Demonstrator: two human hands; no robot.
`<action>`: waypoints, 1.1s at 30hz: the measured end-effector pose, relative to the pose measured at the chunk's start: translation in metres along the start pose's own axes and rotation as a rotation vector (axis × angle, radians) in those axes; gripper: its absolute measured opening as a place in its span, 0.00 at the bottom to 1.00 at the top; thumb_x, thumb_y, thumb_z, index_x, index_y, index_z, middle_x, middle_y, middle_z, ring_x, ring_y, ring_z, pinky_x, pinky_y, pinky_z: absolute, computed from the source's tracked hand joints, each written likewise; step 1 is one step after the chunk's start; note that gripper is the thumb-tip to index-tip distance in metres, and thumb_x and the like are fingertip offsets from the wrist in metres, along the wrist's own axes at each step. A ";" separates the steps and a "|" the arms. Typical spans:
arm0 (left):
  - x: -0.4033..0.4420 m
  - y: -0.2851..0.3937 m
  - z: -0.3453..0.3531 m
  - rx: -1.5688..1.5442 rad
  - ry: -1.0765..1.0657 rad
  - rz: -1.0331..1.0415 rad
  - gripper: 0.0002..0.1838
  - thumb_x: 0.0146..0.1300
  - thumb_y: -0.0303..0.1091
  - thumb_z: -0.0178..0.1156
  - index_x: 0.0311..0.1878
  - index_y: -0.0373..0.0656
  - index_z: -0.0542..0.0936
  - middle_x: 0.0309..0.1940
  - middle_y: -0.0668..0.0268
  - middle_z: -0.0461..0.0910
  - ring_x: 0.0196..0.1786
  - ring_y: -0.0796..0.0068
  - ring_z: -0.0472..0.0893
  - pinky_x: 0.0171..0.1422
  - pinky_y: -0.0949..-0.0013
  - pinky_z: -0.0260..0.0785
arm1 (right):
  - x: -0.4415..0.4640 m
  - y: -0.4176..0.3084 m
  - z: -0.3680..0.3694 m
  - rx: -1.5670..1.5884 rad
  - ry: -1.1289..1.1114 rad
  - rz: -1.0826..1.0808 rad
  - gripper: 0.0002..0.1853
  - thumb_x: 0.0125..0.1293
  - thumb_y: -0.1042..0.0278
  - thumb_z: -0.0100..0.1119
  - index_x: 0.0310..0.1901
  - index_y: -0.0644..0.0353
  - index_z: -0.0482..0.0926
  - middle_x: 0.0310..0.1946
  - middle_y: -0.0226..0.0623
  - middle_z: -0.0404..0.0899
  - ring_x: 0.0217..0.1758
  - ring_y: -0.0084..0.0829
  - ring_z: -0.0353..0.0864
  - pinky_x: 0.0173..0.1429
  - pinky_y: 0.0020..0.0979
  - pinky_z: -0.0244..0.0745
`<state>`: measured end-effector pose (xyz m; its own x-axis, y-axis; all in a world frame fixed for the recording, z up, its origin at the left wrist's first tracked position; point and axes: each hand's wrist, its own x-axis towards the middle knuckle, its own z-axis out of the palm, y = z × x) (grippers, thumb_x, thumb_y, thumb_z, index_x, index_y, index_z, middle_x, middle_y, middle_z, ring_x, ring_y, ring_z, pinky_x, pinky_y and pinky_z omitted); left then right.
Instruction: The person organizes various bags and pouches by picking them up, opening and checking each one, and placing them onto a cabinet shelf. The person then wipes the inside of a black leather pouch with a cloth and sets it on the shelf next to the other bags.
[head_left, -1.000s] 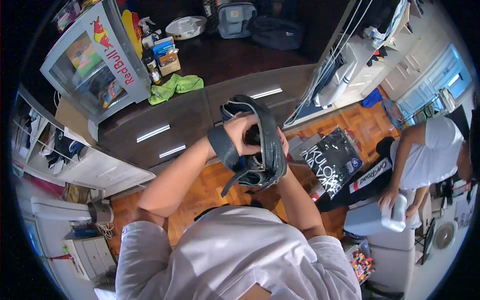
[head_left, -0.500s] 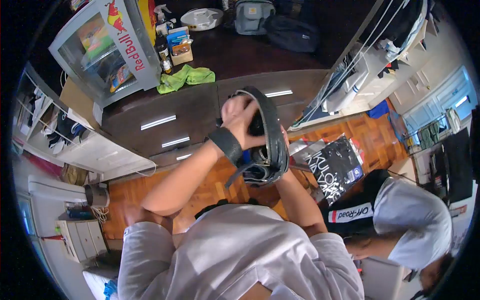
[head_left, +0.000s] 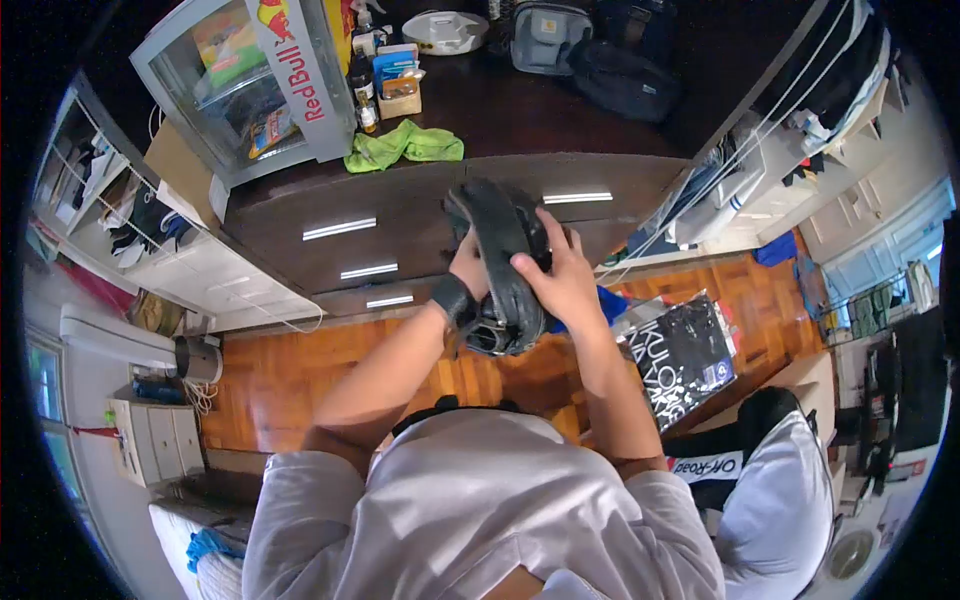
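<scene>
A small black leather bag (head_left: 508, 265) is held up between my two hands, in front of the dark drawers. My left hand (head_left: 470, 268) grips its left side, the fingers partly hidden behind the bag, and a black strap loops round that wrist. On the bag's right side lies my right hand (head_left: 562, 278), its thumb pressed on the leather and its fingers round the edge. Something blue (head_left: 600, 308) shows just below and right of my right hand. The bag's inside is mostly hidden from view.
Dark dresser (head_left: 480, 170) ahead bears a Red Bull mini fridge (head_left: 300, 90), a green cloth (head_left: 405, 146), a grey bag (head_left: 548, 40) and bottles. Black printed plastic bag (head_left: 680, 360) lies on the floor at the right. A co-worker (head_left: 780, 490) bends low at the lower right.
My right hand has come round from behind the bag onto its side. My left hand has left the bag's opening for its side. The bag has turned; the co-worker has bent lower.
</scene>
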<state>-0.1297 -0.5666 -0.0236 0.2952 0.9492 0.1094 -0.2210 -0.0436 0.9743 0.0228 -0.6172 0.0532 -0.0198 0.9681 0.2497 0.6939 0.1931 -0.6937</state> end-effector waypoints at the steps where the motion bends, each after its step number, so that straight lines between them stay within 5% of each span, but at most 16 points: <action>1: -0.003 0.010 0.001 0.073 0.033 -0.003 0.34 0.54 0.35 0.65 0.63 0.41 0.64 0.57 0.59 0.70 0.58 0.68 0.71 0.62 0.67 0.63 | -0.004 -0.010 -0.002 -0.080 0.019 -0.061 0.45 0.48 0.34 0.60 0.63 0.55 0.62 0.55 0.64 0.67 0.52 0.58 0.74 0.54 0.42 0.71; 5: -0.006 0.033 0.000 0.296 0.096 0.059 0.25 0.57 0.33 0.62 0.59 0.39 0.70 0.51 0.63 0.75 0.53 0.74 0.73 0.58 0.70 0.65 | -0.003 -0.028 -0.010 -0.002 -0.014 -0.153 0.37 0.46 0.49 0.65 0.57 0.57 0.69 0.50 0.59 0.71 0.47 0.55 0.77 0.51 0.42 0.73; 6: -0.007 0.040 0.001 0.283 0.108 0.094 0.24 0.59 0.31 0.61 0.59 0.39 0.70 0.48 0.66 0.76 0.50 0.78 0.73 0.56 0.72 0.65 | 0.003 -0.018 -0.011 0.069 0.040 -0.205 0.26 0.46 0.58 0.62 0.47 0.62 0.76 0.40 0.55 0.77 0.40 0.51 0.79 0.45 0.40 0.74; 7: -0.008 0.049 0.003 0.271 0.120 0.130 0.23 0.60 0.29 0.59 0.59 0.39 0.70 0.44 0.69 0.77 0.47 0.81 0.74 0.54 0.74 0.66 | 0.005 -0.013 -0.015 0.224 -0.010 -0.036 0.19 0.47 0.63 0.58 0.40 0.66 0.78 0.30 0.51 0.78 0.32 0.47 0.79 0.38 0.38 0.73; 9: -0.013 0.057 -0.001 0.044 0.128 0.087 0.20 0.64 0.33 0.57 0.58 0.38 0.72 0.48 0.70 0.76 0.52 0.83 0.70 0.59 0.76 0.60 | 0.011 -0.002 -0.029 0.197 -0.002 0.049 0.16 0.49 0.66 0.56 0.38 0.67 0.78 0.28 0.49 0.78 0.27 0.41 0.78 0.33 0.35 0.71; 16: -0.033 0.070 0.005 -0.328 0.087 0.042 0.21 0.70 0.44 0.47 0.57 0.39 0.72 0.50 0.69 0.75 0.51 0.80 0.72 0.58 0.73 0.63 | -0.007 -0.002 -0.042 0.411 -0.051 -0.059 0.16 0.53 0.66 0.59 0.43 0.65 0.79 0.29 0.41 0.80 0.37 0.31 0.79 0.46 0.28 0.70; 19: -0.036 0.078 0.007 -0.511 0.067 -0.002 0.23 0.71 0.47 0.43 0.60 0.39 0.69 0.51 0.63 0.75 0.52 0.71 0.75 0.59 0.68 0.66 | -0.007 -0.019 -0.055 0.890 0.170 0.103 0.23 0.54 0.67 0.59 0.52 0.64 0.73 0.44 0.45 0.78 0.49 0.35 0.75 0.56 0.30 0.66; 21: -0.036 0.081 0.010 -0.698 0.044 -0.088 0.25 0.71 0.48 0.40 0.61 0.40 0.67 0.53 0.59 0.75 0.52 0.67 0.76 0.60 0.65 0.67 | 0.001 -0.067 -0.050 0.922 0.269 -0.069 0.27 0.55 0.65 0.59 0.57 0.64 0.69 0.52 0.44 0.72 0.56 0.34 0.71 0.62 0.32 0.61; 23: -0.036 0.087 0.020 -0.820 0.024 -0.148 0.26 0.71 0.50 0.40 0.62 0.41 0.66 0.54 0.58 0.74 0.53 0.65 0.76 0.61 0.65 0.66 | -0.002 -0.051 -0.030 0.305 0.052 -0.394 0.43 0.53 0.52 0.63 0.67 0.61 0.55 0.68 0.50 0.49 0.72 0.44 0.49 0.71 0.39 0.45; 24: -0.038 0.091 0.027 -0.844 0.013 -0.141 0.26 0.70 0.50 0.40 0.62 0.42 0.66 0.54 0.58 0.74 0.52 0.65 0.76 0.61 0.65 0.66 | -0.009 -0.055 -0.012 0.053 -0.020 -0.477 0.48 0.50 0.49 0.66 0.68 0.61 0.52 0.69 0.54 0.46 0.72 0.51 0.46 0.72 0.41 0.43; 25: -0.035 0.080 0.017 -0.731 0.097 -0.165 0.23 0.70 0.46 0.44 0.61 0.42 0.67 0.52 0.62 0.75 0.51 0.70 0.76 0.59 0.68 0.67 | -0.010 -0.050 0.000 0.290 -0.035 -0.416 0.43 0.54 0.59 0.64 0.68 0.60 0.51 0.69 0.56 0.42 0.73 0.48 0.44 0.72 0.37 0.40; 28: -0.035 0.073 0.014 -0.002 0.323 0.054 0.18 0.65 0.30 0.52 0.57 0.38 0.69 0.46 0.68 0.76 0.49 0.80 0.74 0.55 0.74 0.66 | 0.000 -0.032 0.004 0.420 -0.029 -0.316 0.33 0.58 0.66 0.61 0.64 0.61 0.61 0.66 0.52 0.55 0.69 0.43 0.57 0.69 0.35 0.52; 30: -0.040 0.088 0.012 0.117 0.283 0.121 0.24 0.60 0.29 0.58 0.59 0.36 0.68 0.48 0.63 0.75 0.50 0.76 0.74 0.56 0.73 0.65 | 0.000 -0.028 -0.002 0.409 -0.053 -0.283 0.26 0.60 0.69 0.59 0.60 0.62 0.68 0.61 0.49 0.65 0.65 0.39 0.64 0.66 0.33 0.58; 31: -0.042 0.094 0.012 0.175 0.261 0.154 0.27 0.57 0.29 0.61 0.60 0.35 0.68 0.49 0.60 0.75 0.50 0.74 0.74 0.57 0.73 0.64 | -0.001 -0.031 -0.002 0.384 0.102 -0.254 0.16 0.61 0.73 0.56 0.51 0.67 0.75 0.51 0.50 0.75 0.55 0.40 0.76 0.57 0.30 0.68; 32: -0.037 0.087 0.010 0.333 0.401 0.276 0.31 0.53 0.27 0.62 0.62 0.40 0.67 0.48 0.57 0.76 0.53 0.66 0.74 0.60 0.68 0.62 | 0.001 -0.027 -0.004 0.387 0.137 -0.174 0.14 0.62 0.73 0.55 0.49 0.67 0.76 0.49 0.49 0.77 0.54 0.39 0.76 0.57 0.30 0.68; 33: -0.036 0.083 0.006 0.389 0.411 0.271 0.31 0.52 0.26 0.62 0.62 0.41 0.68 0.46 0.59 0.76 0.52 0.68 0.73 0.60 0.70 0.62 | 0.004 -0.020 -0.006 0.388 0.172 -0.096 0.13 0.62 0.73 0.55 0.48 0.67 0.77 0.47 0.48 0.78 0.53 0.37 0.77 0.57 0.29 0.68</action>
<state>-0.1529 -0.6065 0.0543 -0.1230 0.9273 0.3535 0.1398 -0.3364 0.9313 0.0130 -0.6178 0.0724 0.0720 0.9087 0.4112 0.3719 0.3581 -0.8564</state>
